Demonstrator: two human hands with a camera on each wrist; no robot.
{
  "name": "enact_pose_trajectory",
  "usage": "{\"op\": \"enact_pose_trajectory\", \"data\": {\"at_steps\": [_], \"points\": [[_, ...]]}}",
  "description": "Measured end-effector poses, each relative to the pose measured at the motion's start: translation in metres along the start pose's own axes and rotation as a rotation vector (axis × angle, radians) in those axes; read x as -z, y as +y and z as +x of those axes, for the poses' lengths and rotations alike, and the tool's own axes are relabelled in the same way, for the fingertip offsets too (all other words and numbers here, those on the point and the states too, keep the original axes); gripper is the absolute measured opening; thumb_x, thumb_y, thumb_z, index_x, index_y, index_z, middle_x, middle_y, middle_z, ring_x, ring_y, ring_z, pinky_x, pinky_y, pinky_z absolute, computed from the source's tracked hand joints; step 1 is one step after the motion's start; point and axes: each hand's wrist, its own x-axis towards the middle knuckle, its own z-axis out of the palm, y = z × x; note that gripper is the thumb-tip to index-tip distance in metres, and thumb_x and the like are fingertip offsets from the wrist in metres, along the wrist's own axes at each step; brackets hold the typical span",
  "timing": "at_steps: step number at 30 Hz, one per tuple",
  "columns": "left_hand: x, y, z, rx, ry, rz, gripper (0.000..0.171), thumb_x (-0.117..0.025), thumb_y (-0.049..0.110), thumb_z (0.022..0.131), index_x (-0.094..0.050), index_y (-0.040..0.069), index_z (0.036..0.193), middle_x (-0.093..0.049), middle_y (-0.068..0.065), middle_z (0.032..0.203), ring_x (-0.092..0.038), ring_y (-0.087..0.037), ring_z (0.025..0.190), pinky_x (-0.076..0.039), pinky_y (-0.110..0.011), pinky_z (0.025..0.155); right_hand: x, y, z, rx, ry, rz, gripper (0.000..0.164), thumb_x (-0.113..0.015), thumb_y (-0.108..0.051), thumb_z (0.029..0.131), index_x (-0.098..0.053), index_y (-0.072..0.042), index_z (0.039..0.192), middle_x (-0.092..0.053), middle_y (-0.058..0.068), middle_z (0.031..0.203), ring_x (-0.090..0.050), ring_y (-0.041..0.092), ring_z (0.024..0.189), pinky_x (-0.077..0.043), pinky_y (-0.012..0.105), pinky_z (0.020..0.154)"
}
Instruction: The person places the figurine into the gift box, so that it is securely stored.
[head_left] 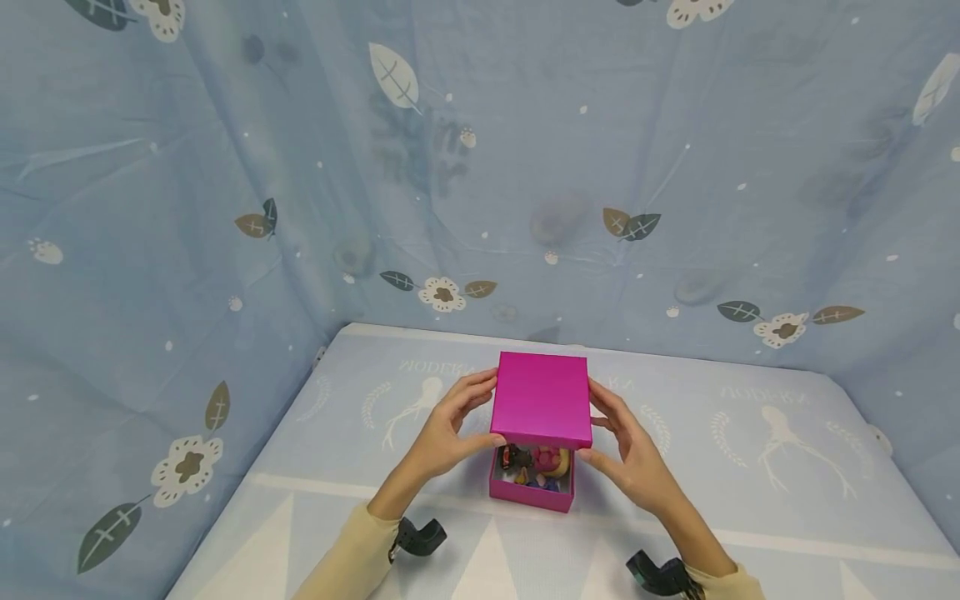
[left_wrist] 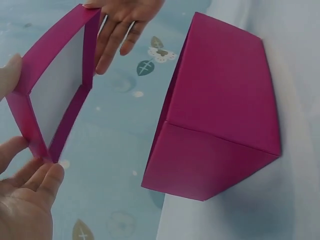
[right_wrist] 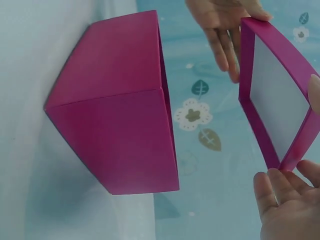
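Observation:
A bright pink box lid is held level above a matching open box on the table. My left hand grips the lid's left side, thumb at the near corner and fingers farther back. Opposite it, my right hand grips the lid's right side the same way. In both wrist views the lid shows its white inside, with a gap between it and the box. Small coloured figurines lie in the front part of the box; the lid hides the rest from the head view.
The table has a pale patterned cover with deer heads and white triangles. Blue curtains with leaves and flowers stand behind it and along the left. A dark wrist camera mount sits on each of my wrists.

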Motion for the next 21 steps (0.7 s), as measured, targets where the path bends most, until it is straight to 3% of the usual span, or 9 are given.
{"op": "enact_pose_trajectory", "data": {"at_steps": [6, 12, 21], "points": [[0.000, 0.003, -0.008, 0.027, -0.022, 0.001, 0.075, -0.079, -0.004, 0.076, -0.043, 0.000, 0.141, -0.035, -0.018, 0.155, -0.035, -0.030, 0.143, -0.037, -0.045, 0.113, -0.002, -0.001, -0.006, -0.007, -0.022, -0.087, 0.093, -0.075, 0.002, 0.081, -0.023, -0.014, 0.156, -0.028, 0.007, 0.159, -0.030, 0.006, 0.142, -0.039, 0.018, 0.105], [-0.002, 0.004, -0.018, 0.088, -0.034, 0.065, 0.092, -0.083, 0.003, 0.075, -0.031, 0.003, 0.151, -0.038, -0.015, 0.154, -0.038, -0.032, 0.141, -0.037, -0.038, 0.114, -0.006, -0.001, -0.017, -0.024, -0.027, -0.151, 0.095, -0.079, 0.001, 0.077, -0.025, -0.011, 0.155, -0.028, 0.009, 0.158, -0.028, 0.004, 0.143, -0.039, 0.019, 0.104], [-0.004, -0.009, -0.027, 0.043, -0.060, 0.198, 0.088, -0.087, 0.012, 0.073, -0.041, 0.003, 0.147, -0.047, -0.011, 0.146, -0.044, -0.024, 0.135, -0.041, -0.037, 0.110, -0.012, 0.011, -0.031, -0.020, -0.039, -0.189, 0.094, -0.079, -0.001, 0.079, -0.024, -0.007, 0.155, -0.029, 0.014, 0.158, -0.029, 0.005, 0.142, -0.041, 0.021, 0.103]]}}
